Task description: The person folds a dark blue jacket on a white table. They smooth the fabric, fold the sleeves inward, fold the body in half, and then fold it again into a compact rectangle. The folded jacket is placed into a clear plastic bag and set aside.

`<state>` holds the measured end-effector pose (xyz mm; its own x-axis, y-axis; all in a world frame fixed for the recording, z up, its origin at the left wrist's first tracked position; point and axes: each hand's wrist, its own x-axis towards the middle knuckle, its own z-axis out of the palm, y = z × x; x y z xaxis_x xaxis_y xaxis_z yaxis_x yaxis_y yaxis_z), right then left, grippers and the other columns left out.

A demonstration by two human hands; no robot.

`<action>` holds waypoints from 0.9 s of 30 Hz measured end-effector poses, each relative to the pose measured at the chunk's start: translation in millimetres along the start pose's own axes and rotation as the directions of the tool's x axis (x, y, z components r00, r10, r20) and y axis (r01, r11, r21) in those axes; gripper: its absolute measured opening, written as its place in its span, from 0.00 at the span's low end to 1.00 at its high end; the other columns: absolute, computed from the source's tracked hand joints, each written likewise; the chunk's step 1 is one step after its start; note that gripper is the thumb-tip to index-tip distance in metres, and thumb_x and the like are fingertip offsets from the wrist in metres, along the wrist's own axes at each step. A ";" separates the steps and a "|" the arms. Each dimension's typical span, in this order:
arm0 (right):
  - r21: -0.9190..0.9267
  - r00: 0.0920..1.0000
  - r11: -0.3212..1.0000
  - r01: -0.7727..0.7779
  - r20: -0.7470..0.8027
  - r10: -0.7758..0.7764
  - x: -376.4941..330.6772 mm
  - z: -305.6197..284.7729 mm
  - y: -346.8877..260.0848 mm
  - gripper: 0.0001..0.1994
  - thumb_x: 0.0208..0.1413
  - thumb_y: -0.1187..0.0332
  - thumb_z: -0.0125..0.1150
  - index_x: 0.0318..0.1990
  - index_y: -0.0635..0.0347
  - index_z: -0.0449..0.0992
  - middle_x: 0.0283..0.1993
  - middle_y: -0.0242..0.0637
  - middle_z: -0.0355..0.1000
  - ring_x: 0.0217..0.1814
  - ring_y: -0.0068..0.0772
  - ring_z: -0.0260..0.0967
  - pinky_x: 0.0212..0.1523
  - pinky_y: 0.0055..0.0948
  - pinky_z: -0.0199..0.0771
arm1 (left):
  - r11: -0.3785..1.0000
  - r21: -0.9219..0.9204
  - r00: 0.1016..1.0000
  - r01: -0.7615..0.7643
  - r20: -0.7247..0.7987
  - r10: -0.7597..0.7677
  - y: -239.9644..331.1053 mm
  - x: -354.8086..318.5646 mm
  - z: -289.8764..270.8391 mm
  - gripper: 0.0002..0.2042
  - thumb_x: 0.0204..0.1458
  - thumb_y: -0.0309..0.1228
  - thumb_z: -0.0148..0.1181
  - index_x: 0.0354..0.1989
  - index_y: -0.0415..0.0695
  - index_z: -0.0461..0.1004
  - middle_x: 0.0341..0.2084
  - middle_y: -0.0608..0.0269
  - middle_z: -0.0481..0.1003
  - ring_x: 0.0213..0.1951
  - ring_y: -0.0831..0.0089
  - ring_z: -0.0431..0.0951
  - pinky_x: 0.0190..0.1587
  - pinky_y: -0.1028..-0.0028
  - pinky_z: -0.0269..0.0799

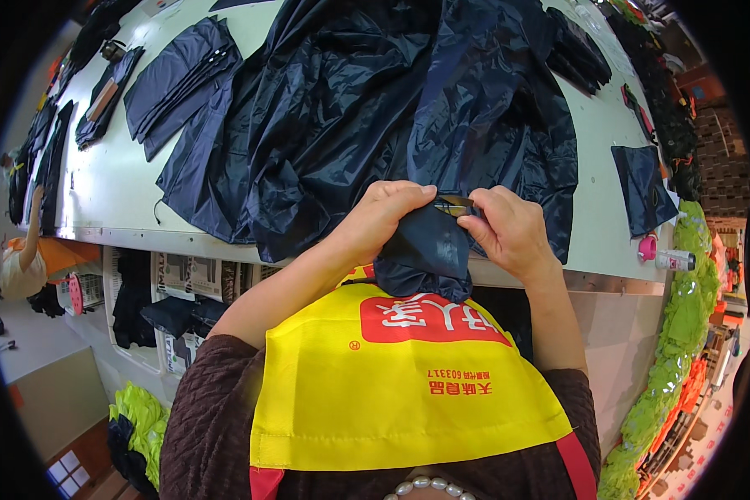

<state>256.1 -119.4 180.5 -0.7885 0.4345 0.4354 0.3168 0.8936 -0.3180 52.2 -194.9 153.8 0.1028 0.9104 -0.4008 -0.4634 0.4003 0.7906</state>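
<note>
My left hand (387, 214) is closed on the edge of a dark navy garment (429, 242), its thumb lying along the top. The held part is a flat, doubled end, with bunched cloth hanging below it over my apron. My right hand (512, 227) pinches a small pointed metal tool (453, 205), yellowish and dark, perhaps thread snips. Its tip lies against the garment edge, close to my left thumb. Just beyond both hands, a large heap of shiny navy fabric (342, 108) spreads over the white table (596, 187) and hangs over its front edge.
Folded navy pieces (183, 83) lie at the left, and a dark flat piece (642, 187) at the right. A pink item (647, 247) and a small bottle (675, 260) sit near the right corner. Lime-green cloth (683, 308) is piled beyond. Another person's arm (33, 233) shows far left.
</note>
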 end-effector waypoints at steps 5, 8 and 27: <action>0.347 0.998 0.938 -0.016 -0.058 0.039 -10.6 3.0 9.0 0.15 0.53 0.59 0.63 0.39 0.61 0.71 0.30 0.36 0.70 0.25 0.27 0.68 0.26 0.20 0.67 | 1.000 -0.014 1.000 0.017 -0.024 -0.017 0.7 1.4 1.5 0.10 0.54 0.38 0.57 0.31 0.44 0.77 0.25 0.63 0.78 0.28 0.78 0.78 0.32 0.81 0.73; 0.815 0.883 0.530 -0.232 -0.052 0.467 -21.3 11.3 13.9 0.15 0.53 0.59 0.63 0.40 0.60 0.70 0.34 0.30 0.69 0.29 0.18 0.64 0.29 0.17 0.64 | 0.997 -0.058 0.999 0.052 -0.009 -0.052 1.1 3.1 1.4 0.09 0.54 0.37 0.57 0.33 0.43 0.76 0.28 0.63 0.78 0.31 0.76 0.79 0.36 0.81 0.73; 0.612 0.894 0.671 -0.420 0.150 0.423 26.5 41.4 -24.5 0.13 0.41 0.68 0.68 0.28 0.61 0.68 0.25 0.44 0.70 0.27 0.42 0.70 0.27 0.34 0.66 | 0.581 0.539 0.596 -0.609 -0.173 0.784 -17.6 43.6 -28.6 0.06 0.46 0.20 0.56 0.24 0.42 0.65 0.19 0.71 0.63 0.23 0.83 0.62 0.25 0.82 0.57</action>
<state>205.6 -134.4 164.9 -0.6500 0.7490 0.1283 0.2211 0.3478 -0.9111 39.7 -165.2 109.2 -0.4541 0.8385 0.3013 0.1428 -0.2653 0.9535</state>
